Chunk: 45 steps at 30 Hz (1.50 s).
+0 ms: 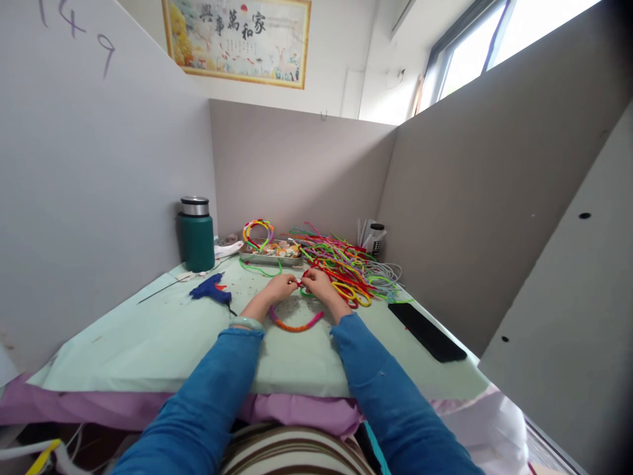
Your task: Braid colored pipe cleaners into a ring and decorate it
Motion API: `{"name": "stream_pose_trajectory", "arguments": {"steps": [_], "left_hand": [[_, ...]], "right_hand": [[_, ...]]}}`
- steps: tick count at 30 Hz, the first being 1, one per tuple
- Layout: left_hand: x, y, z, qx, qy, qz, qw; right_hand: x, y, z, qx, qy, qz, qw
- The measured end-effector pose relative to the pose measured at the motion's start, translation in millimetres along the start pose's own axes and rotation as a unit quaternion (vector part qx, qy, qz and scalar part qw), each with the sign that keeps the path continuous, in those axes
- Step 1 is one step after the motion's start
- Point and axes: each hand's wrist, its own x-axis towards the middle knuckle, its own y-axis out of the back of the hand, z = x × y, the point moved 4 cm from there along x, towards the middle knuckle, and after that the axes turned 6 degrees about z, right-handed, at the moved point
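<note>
Close together over the middle of the table, my left hand (281,289) and my right hand (319,286) are both closed in a pinch. Between their fingertips runs a thin red fuzzy strand (299,284), which looks like a pipe cleaner; the fingers hide much of it. Just below the hands, a curved band (295,328) wrapped in purple, orange and pink lies on the table, its left end partly behind my left wrist. Beyond my right hand spreads a heap of multicoloured pipe cleaners (341,260), with yellow loops (352,293) at its near edge.
A blue glue gun (211,289) lies left of my hands, near a green bottle (196,236). Behind are a metal tray (271,258) of small pieces and colourful rings (258,234). Grey cord (388,272) and a black phone-like slab (428,332) lie right. Partitions (304,171) enclose the table.
</note>
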Motion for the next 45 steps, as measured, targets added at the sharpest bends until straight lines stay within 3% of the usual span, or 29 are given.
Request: {"name": "stream_pose_trajectory", "arguments": {"steps": [8, 15, 18, 22, 24, 26, 29, 31, 35, 45], "left_hand": [[1.0, -4.3, -6.9, 0.006, -0.048, 0.014, 0.999], [0.0, -2.8, -8.6, 0.013, -0.032, 0.021, 0.999], [1.0, 0.5, -6.6, 0.020, -0.026, 0.035, 0.999], [3.1, 5.3, -7.5, 0.019, 0.017, 0.045, 0.999], [3.5, 6.3, -7.9, 0.018, 0.022, 0.046, 0.999], [3.6, 6.3, -8.3, 0.018, 0.018, 0.052, 0.998], [3.7, 4.2, -8.8, 0.013, 0.006, 0.052, 0.999], [3.7, 2.3, -9.0, 0.005, 0.001, 0.044, 0.999], [3.3, 0.9, -9.2, 0.007, 0.006, 0.037, 0.999], [0.7, -2.3, -2.8, 0.040, -0.013, 0.007, 0.999]], "right_hand": [[-2.9, -1.4, -7.8, -0.017, 0.055, 0.002, 0.998], [-5.1, -2.9, -11.6, -0.025, 0.065, -0.002, 0.998], [-3.2, -0.7, -8.0, 0.005, 0.028, 0.010, 1.000], [-0.4, 4.7, 2.9, 0.066, -0.088, 0.041, 0.993], [0.4, 6.5, 7.8, 0.048, -0.126, 0.033, 0.990], [1.7, 9.7, 8.6, -0.016, -0.104, 0.031, 0.994], [2.8, 14.9, 1.3, -0.107, 0.005, 0.058, 0.993], [1.5, 14.7, -4.8, -0.110, 0.055, 0.057, 0.991], [-3.7, 5.1, -17.4, -0.085, 0.114, -0.007, 0.990], [-6.6, 2.2, -17.8, -0.137, 0.102, 0.016, 0.985]]}}
